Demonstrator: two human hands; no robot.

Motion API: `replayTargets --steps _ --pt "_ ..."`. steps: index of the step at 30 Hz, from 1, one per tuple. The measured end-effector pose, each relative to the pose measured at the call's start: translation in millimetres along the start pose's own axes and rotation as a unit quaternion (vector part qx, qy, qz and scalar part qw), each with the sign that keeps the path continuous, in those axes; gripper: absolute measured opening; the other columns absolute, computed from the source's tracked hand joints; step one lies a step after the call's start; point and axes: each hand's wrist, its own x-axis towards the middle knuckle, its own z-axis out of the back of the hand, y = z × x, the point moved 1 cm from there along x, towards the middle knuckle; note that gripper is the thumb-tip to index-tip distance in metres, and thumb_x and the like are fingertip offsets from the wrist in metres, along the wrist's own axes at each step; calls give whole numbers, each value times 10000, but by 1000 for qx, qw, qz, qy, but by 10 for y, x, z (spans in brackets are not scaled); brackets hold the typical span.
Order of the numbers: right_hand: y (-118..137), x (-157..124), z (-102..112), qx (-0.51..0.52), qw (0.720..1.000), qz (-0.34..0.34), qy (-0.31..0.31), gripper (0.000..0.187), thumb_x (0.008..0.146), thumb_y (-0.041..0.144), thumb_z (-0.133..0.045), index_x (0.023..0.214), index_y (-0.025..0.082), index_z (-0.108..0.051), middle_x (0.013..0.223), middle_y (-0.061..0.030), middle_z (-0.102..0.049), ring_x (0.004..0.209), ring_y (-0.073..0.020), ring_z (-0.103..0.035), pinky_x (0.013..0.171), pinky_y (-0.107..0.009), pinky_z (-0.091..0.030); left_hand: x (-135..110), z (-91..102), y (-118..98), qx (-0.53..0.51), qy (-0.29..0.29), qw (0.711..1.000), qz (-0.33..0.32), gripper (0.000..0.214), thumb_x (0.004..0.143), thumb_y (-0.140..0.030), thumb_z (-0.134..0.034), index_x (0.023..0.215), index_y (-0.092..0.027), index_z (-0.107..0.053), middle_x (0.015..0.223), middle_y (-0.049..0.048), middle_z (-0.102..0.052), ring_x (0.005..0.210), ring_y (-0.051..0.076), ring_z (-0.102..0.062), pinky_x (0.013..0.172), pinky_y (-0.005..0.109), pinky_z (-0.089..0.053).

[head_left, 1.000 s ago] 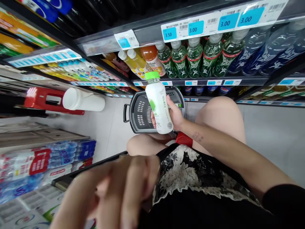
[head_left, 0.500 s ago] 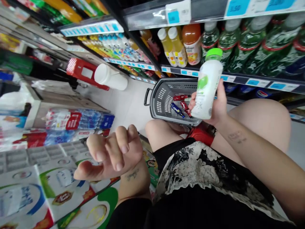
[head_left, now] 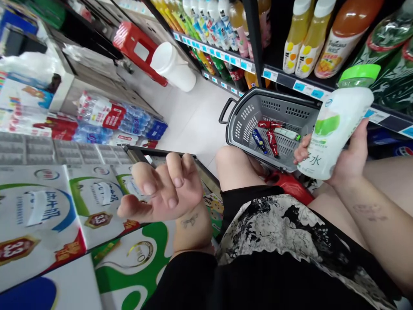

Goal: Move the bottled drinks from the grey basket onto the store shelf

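My right hand (head_left: 351, 155) is wrapped round a white coconut water bottle (head_left: 335, 129) with a bright green cap, tilted with its cap up and to the right. Behind and left of it, on the floor, stands a grey shopping basket (head_left: 237, 125). Inside the basket lie red bottles (head_left: 272, 143), a blue bottle (head_left: 259, 141) and a white bottle with a green cap (head_left: 287, 132). My left hand (head_left: 172, 185) hangs palm up in the air, fingers loosely curled and apart, with nothing in it. Below it are white and green milk cartons (head_left: 135, 258).
Drink shelves (head_left: 300, 86) run along the right and back, holding juice bottles (head_left: 297, 38) and large green bottles. Shrink-wrapped water packs (head_left: 109, 114) sit at left. A white bucket (head_left: 174, 66) and a red container (head_left: 138, 51) stand on the floor farther back.
The view has shifted, so the basket and shelves appear nearer and farther right. The coconut water bottle stays in my right hand, tilted a little more. My left hand keeps its loose curl.
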Motion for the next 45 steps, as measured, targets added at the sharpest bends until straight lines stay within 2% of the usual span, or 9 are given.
replayTargets --steps 3,5,9,17,23,28,33,37,45 --pt "-88 42 -62 -4 999 -4 -38 825 786 918 -363 841 192 -751 722 -107 -598 647 -231 -620 638 -436 -486 -65 220 31 112 -24 991 -67 339 874 -578 -625 729 -276 -570 320 -89 -312 414 143 -389 526 261 -453" --pt "-152 80 -78 -10 998 -10 -58 837 801 908 -350 843 176 -754 744 -127 -611 665 -237 -633 628 -427 -491 -119 294 28 181 -78 978 -66 413 870 -679 -585 728 -292 -555 324 -71 -174 408 171 -318 529 295 -430" --pt "-248 162 -48 8 996 -21 -83 766 861 837 -306 877 203 -736 814 -135 -643 689 -226 -642 621 -413 -474 -164 289 -21 180 -106 976 -56 564 853 -826 -444 686 -294 -532 357 -56 -65 412 182 -232 527 320 -415" --pt "-273 171 -21 -21 994 -43 -94 849 836 875 -267 827 171 -742 802 -168 -649 713 -243 -640 610 -413 -477 -212 397 22 209 -107 970 -58 453 842 -709 -599 684 -292 -517 362 -74 -41 398 169 -211 515 310 -392" --pt "-234 117 -42 -29 996 -19 -85 808 790 905 -384 843 183 -742 790 -150 -647 730 -257 -647 629 -417 -502 -224 365 15 250 -113 960 -56 468 836 -755 -564 711 -305 -526 371 -61 -45 433 192 -265 556 320 -409" --pt "-209 66 -40 -26 997 -19 -71 801 754 917 -435 834 181 -742 784 -145 -642 694 -252 -644 616 -413 -502 -214 294 56 314 -143 938 -26 579 807 -803 -516 633 -265 -394 402 -55 48 423 181 -140 514 320 -350" --pt "-210 22 -24 -5 998 -2 -63 677 774 863 -502 971 253 -719 873 -102 -664 686 -222 -640 616 -402 -491 -234 267 100 291 -129 948 -7 606 789 -844 -470 631 -264 -390 409 -51 0 449 188 -173 547 329 -357" --pt "-207 -8 -30 -13 997 -8 -76 692 789 864 -470 949 236 -713 876 -108 -656 666 -227 -636 591 -395 -499 -221 228 116 273 -125 954 -22 585 805 -854 -427 661 -288 -454 405 -38 -50 465 206 -242 569 330 -384" --pt "-173 -16 -7 -28 997 8 -68 743 808 872 -417 903 203 -728 854 -122 -652 668 -247 -647 601 -421 -521 -158 117 141 225 -128 966 -3 660 780 -889 -414 586 -259 -374 377 -58 42 401 173 -118 495 320 -367"
